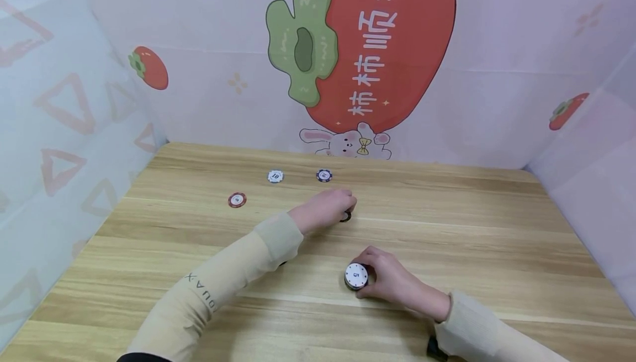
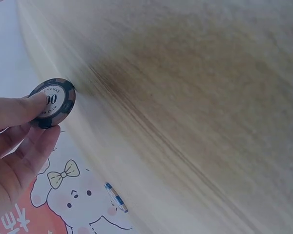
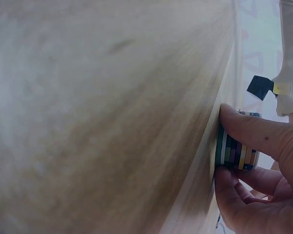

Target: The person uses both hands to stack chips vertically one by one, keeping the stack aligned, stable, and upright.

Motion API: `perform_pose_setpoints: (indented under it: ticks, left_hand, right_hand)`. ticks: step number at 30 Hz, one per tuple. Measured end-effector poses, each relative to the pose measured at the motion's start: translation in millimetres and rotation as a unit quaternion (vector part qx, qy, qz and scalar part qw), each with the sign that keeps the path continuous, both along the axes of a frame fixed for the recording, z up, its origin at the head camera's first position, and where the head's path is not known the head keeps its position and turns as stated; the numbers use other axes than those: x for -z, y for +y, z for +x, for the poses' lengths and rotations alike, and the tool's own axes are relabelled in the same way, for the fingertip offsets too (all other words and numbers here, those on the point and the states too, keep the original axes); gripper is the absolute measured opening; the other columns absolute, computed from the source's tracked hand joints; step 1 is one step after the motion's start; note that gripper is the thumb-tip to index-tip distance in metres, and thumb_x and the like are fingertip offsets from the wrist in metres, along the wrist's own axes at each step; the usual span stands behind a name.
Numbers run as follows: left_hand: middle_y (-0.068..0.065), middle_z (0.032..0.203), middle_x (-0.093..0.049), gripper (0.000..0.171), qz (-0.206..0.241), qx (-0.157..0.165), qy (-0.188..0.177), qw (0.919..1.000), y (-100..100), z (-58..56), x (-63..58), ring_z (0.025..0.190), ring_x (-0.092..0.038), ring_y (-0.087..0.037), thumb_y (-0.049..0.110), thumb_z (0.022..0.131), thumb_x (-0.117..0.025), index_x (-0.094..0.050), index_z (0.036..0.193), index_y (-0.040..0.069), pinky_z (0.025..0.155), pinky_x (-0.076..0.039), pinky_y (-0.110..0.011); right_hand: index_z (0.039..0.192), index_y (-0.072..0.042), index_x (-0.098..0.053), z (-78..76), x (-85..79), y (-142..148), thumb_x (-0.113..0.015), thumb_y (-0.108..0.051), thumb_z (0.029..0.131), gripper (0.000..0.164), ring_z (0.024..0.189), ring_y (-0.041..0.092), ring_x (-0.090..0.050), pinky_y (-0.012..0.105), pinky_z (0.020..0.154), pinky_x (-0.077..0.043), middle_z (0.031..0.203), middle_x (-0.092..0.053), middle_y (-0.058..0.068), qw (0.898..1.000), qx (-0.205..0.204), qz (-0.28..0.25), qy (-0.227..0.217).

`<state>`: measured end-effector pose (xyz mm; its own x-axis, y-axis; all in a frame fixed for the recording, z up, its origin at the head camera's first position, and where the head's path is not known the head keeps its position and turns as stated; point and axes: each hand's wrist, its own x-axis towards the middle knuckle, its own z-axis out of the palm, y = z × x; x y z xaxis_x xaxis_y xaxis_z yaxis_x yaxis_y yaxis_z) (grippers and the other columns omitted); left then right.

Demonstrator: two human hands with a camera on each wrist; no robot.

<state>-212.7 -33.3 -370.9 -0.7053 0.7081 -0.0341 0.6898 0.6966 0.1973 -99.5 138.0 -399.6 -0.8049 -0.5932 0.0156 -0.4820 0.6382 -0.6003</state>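
My left hand (image 1: 325,208) pinches a black poker chip (image 1: 345,217) between thumb and fingers, over the table's middle. The left wrist view shows this black chip (image 2: 53,103) tilted, with a white centre whose number is partly under the thumb. Nearer to me, my right hand (image 1: 390,279) grips a stack of poker chips (image 1: 356,276) on the table, with a white chip marked 5 on top. Chips of several colours show along the stack's side (image 3: 234,151) in the right wrist view, between thumb and fingers.
Toward the back left lie a red chip (image 1: 237,200), a white chip marked 10 (image 1: 275,176) and a blue chip (image 1: 324,175), spaced apart on the wooden table (image 1: 447,229). A dark edge peeks out beneath the left sleeve (image 1: 233,268). Printed sheets (image 1: 213,91) border the table.
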Motion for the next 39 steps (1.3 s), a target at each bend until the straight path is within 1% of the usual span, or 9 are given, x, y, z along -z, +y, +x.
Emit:
perform_pose_setpoints:
  ticks: [5, 9, 18, 26, 31, 36, 39]
  left_hand:
    - [0.003, 0.078, -0.051, 0.007, 0.001, 0.002, -0.008, 1.0, -2, 4.8, -1.9, 0.072, -0.047, -0.013, 0.01, 0.09, -0.058, -0.061, 0.084, 0.012, 0.064, -0.041, -0.022]
    - [0.003, 0.078, -0.051, 0.006, -0.002, 0.006, -0.013, 0.9999, -3, 9.6, -4.1, 0.072, -0.048, -0.012, 0.01, 0.09, -0.058, -0.062, 0.085, 0.012, 0.065, -0.041, -0.022]
    - [0.003, 0.079, -0.052, 0.009, -0.007, 0.039, 0.013, 0.9991, -10, 21.8, -6.0, 0.071, -0.049, -0.011, 0.005, 0.088, -0.058, -0.062, 0.084, 0.012, 0.065, -0.042, -0.021]
    - [0.004, 0.078, -0.053, 0.005, -0.003, 0.055, 0.034, 0.9979, -20, 30.8, -6.2, 0.071, -0.05, -0.009, 0.009, 0.086, -0.064, -0.063, 0.082, 0.013, 0.065, -0.042, -0.021]
    - [0.004, 0.076, -0.053, 0.007, 0.015, 0.067, 0.027, 0.9973, -27, 37.8, -7.9, 0.069, -0.051, -0.01, 0.007, 0.083, -0.065, -0.062, 0.08, 0.012, 0.064, -0.043, -0.022]
    - [0.005, 0.076, -0.054, 0.008, 0.04, 0.076, 0.016, 0.9962, -32, 44.5, -7.5, 0.07, -0.053, -0.009, 0.007, 0.081, -0.068, -0.062, 0.079, 0.013, 0.066, -0.045, -0.023]
    - [0.005, 0.077, -0.055, 0.009, 0.051, 0.077, -0.006, 0.9957, -34, 46.9, -7.5, 0.072, -0.053, -0.008, 0.005, 0.08, -0.068, -0.063, 0.081, 0.013, 0.068, -0.045, -0.022]
  right_hand:
    - [0.099, -0.004, -0.065, -0.2, 0.0, 1, -0.084, -0.011, 0.06, 0.044, 0.086, 0.015, -0.055, 0.03, 0.078, -0.047, 0.093, -0.057, -0.002, 1.0, -0.005, -0.004, 0.011]
    - [0.099, -0.004, -0.065, -0.2, -0.5, 1, -0.084, -0.012, 0.06, 0.044, 0.086, 0.015, -0.056, 0.03, 0.077, -0.047, 0.093, -0.057, -0.003, 1.0, -0.006, -0.006, 0.012]
    - [0.099, -0.004, -0.065, -0.4, 0.1, 1, -0.084, -0.011, 0.06, 0.044, 0.086, 0.014, -0.055, 0.03, 0.077, -0.047, 0.093, -0.057, -0.003, 1.0, -0.003, -0.006, 0.01]
    - [0.1, -0.004, -0.065, 0.2, 1.3, 0, -0.083, -0.011, 0.06, 0.044, 0.086, 0.015, -0.055, 0.031, 0.078, -0.047, 0.094, -0.056, -0.003, 1.0, 0.004, -0.001, -0.003]
    - [0.099, -0.004, -0.065, 0.2, 2.9, -1, -0.083, -0.011, 0.06, 0.044, 0.086, 0.014, -0.055, 0.031, 0.078, -0.047, 0.093, -0.056, -0.003, 1.0, 0.005, 0.003, 0.0]
    - [0.099, -0.004, -0.065, 0.0, 2.6, 0, -0.084, -0.012, 0.061, 0.043, 0.086, 0.014, -0.055, 0.031, 0.078, -0.047, 0.093, -0.056, -0.003, 1.0, 0.003, 0.003, 0.0]
    - [0.099, -0.005, -0.065, -0.4, 2.1, 0, -0.084, -0.012, 0.061, 0.043, 0.086, 0.015, -0.055, 0.031, 0.078, -0.047, 0.093, -0.056, -0.003, 1.0, 0.001, 0.002, 0.003]
